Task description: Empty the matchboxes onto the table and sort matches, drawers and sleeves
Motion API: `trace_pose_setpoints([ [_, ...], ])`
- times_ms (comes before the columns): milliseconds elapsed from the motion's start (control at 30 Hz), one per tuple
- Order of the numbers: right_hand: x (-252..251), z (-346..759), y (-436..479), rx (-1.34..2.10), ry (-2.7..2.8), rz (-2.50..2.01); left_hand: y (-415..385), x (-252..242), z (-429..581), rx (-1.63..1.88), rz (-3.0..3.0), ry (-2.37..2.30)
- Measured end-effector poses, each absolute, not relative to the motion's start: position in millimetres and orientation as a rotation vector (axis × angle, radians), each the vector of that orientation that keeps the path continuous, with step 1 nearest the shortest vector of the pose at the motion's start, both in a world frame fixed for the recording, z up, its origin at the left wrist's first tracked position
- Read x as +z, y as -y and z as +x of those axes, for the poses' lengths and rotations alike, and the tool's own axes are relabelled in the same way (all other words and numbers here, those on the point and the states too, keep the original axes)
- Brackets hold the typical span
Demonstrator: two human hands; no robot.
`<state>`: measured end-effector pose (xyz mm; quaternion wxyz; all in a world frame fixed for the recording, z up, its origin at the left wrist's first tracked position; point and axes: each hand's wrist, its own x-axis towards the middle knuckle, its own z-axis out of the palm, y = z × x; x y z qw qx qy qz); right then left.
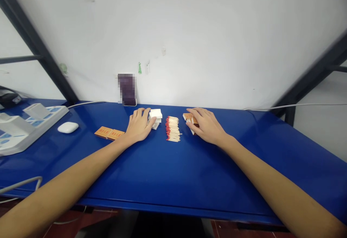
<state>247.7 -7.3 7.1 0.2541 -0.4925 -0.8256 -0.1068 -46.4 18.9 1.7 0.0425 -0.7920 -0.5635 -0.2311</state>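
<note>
A pile of matches (pixel 172 128) with red heads pointing left lies between my hands on the blue table. My left hand (pixel 140 124) is curled against a small stack of white matchbox trays (pixel 155 113), thumb along the near side and index finger behind. On the other side, my right hand (pixel 207 124) is cupped around several orange-brown matchbox sleeves (pixel 187 116), its fingers over the back and the thumb in front. Part of that group is hidden under the palm. Two orange matchboxes (pixel 108 132) with printed lettering lie flat beside my left wrist.
A phone (pixel 127 89) leans on the white wall at the back. To the left are a white earbud case (pixel 68 127) and a white power strip (pixel 51 115) with plugs in it. Dark metal bars (pixel 306 75) slope down at both sides. The table's front edge (pixel 173 209) runs near me.
</note>
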Motion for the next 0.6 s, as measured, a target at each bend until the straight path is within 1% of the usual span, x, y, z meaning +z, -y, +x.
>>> trace_pose_setpoints([
  [167,13,237,16,-0.377,2.246,-1.268,-19,2,-46,-0.722,-2.393,1.738],
  [267,18,224,27,-0.392,2.281,-1.072,-18,1,-46,-0.74,-2.396,1.681],
  [400,24,205,46,-0.295,2.399,-0.755,-13,5,-46,-0.805,-2.396,1.538],
  [500,28,199,55,-0.203,2.481,-0.68,-10,24,-49,-0.882,-2.367,1.41],
  [600,29,201,56,-0.195,2.451,-0.698,-11,53,-66,-0.973,-2.246,1.464],
])
